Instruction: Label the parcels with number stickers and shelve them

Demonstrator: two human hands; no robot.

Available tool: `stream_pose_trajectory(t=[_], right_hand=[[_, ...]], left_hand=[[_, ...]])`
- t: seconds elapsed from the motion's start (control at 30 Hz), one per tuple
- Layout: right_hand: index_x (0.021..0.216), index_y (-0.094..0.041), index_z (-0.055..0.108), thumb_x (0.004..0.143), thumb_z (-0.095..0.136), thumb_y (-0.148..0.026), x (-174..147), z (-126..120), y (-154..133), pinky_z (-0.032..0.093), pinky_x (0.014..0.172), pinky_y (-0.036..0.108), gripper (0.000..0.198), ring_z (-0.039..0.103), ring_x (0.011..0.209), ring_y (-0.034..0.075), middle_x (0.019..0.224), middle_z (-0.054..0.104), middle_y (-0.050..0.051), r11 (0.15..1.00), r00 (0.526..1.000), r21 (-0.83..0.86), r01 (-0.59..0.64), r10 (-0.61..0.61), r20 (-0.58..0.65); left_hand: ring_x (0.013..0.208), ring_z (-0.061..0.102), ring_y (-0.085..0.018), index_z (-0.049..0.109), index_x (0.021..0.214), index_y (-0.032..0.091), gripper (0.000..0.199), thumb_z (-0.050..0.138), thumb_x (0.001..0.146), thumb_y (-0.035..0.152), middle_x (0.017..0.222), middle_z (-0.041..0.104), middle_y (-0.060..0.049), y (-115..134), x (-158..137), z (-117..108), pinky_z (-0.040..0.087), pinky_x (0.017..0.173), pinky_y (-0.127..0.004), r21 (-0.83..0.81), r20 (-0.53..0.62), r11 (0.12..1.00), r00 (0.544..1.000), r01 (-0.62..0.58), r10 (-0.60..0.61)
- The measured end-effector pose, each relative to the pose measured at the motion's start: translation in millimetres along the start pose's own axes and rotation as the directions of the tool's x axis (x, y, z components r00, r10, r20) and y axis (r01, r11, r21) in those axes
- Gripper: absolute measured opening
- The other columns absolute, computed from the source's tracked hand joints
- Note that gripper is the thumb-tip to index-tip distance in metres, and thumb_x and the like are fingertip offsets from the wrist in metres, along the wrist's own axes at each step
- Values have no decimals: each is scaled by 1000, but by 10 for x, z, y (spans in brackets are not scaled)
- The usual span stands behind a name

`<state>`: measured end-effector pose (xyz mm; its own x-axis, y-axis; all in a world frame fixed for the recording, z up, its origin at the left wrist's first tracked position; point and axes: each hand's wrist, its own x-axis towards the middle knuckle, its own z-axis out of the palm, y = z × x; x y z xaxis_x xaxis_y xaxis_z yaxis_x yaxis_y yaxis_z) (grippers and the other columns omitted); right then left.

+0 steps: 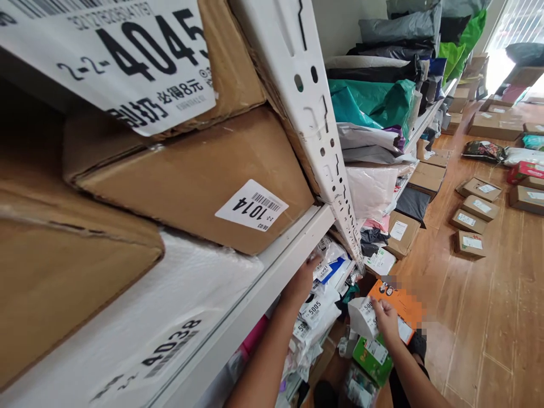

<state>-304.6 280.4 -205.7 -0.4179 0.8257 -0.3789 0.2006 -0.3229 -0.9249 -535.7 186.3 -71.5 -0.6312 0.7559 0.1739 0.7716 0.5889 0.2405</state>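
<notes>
My right hand [387,320] is closed in a pinch on a curling white label sheet [362,316] printed with a number that starts "500". Below that sheet lies a green box [374,360] with a white label, and behind my hand is an orange box [403,303]. My left hand [302,280] reaches in under the shelf edge, its fingertips against a plastic parcel bag [328,249]; most of its fingers are hidden. Just under that hand, a white parcel bag [317,309] labelled "5005" rests in a pile on the lower shelf.
Close on the left, a shelf [255,294] bears a cardboard box [204,175] labelled "1014" and a white parcel [140,334] labelled "4038". A perforated white post [312,96] stands beside them. Bagged parcels [374,105] fill the farther shelves; several small boxes [474,215] sit on the wooden floor.
</notes>
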Motion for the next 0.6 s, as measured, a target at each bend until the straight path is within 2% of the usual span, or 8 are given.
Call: stream_pose_trajectory(t=[0.07, 0.17, 0.27, 0.33, 0.43, 0.53, 0.6], right_hand=[[46, -27, 27, 58, 59, -86, -59, -267, 152, 27, 44, 27, 68, 26, 44, 10, 43, 28, -6, 997, 999, -48, -52, 52, -9], [45, -27, 30, 53, 61, -86, -138, -622, 286, 26, 42, 27, 68, 30, 41, 10, 41, 33, -5, 989, 992, -79, -123, 122, -20], [45, -26, 32, 55, 66, -81, -203, -884, 312, 25, 41, 27, 65, 31, 41, 11, 41, 36, -5, 990, 991, -58, -131, 129, -41], [45, -25, 35, 56, 69, -77, -237, -994, 293, 25, 41, 27, 63, 31, 40, 10, 41, 38, -5, 990, 988, -22, -139, 137, -66], [46, -25, 36, 53, 70, -78, -275, -1073, 224, 24, 40, 26, 63, 32, 39, 10, 41, 38, -5, 987, 983, 31, -159, 162, -92], [46, -25, 36, 51, 69, -81, -318, -1102, 102, 23, 39, 26, 65, 31, 38, 9, 39, 38, -5, 984, 983, 29, -173, 175, -58], [47, -24, 38, 51, 67, -83, -370, -1125, 4, 24, 39, 26, 66, 31, 38, 10, 40, 39, -4, 985, 985, 3, -175, 174, 15]], left_hand=[[111, 60, -30, 75, 94, 30, 37, 49, 83, 7, 115, 70, -4, 73, -28, -70, 49, 99, -46, 38, 101, 998, 994, -47, 42], [126, 52, -32, 69, 119, 31, 53, 45, 82, 1, 135, 62, -7, 213, -97, -126, 43, 106, -51, 148, 119, 987, 992, -56, 38], [140, 37, -37, 62, 130, 29, 52, 49, 84, 7, 150, 49, -7, 347, -166, -129, 36, 110, -59, 188, 198, 974, 976, -123, 85], [142, 32, -41, 57, 136, 27, 53, 55, 85, 14, 154, 43, -9, 407, -174, -118, 35, 109, -62, 188, 187, 976, 979, -112, 77], [144, 28, -43, 45, 146, 22, 69, 60, 80, 10, 158, 36, -12, 439, -74, -115, 33, 110, -63, 172, 124, 985, 992, -22, 1], [145, 26, -42, 54, 137, 8, 64, 62, 75, 1, 152, 43, -21, 455, 104, -176, 25, 116, -62, 88, 221, 996, 975, -16, -4], [145, 22, -46, 62, 126, 3, 55, 68, 72, 3, 147, 47, -25, 525, 147, -265, 22, 115, -66, 31, 259, 999, 966, -17, 9]])
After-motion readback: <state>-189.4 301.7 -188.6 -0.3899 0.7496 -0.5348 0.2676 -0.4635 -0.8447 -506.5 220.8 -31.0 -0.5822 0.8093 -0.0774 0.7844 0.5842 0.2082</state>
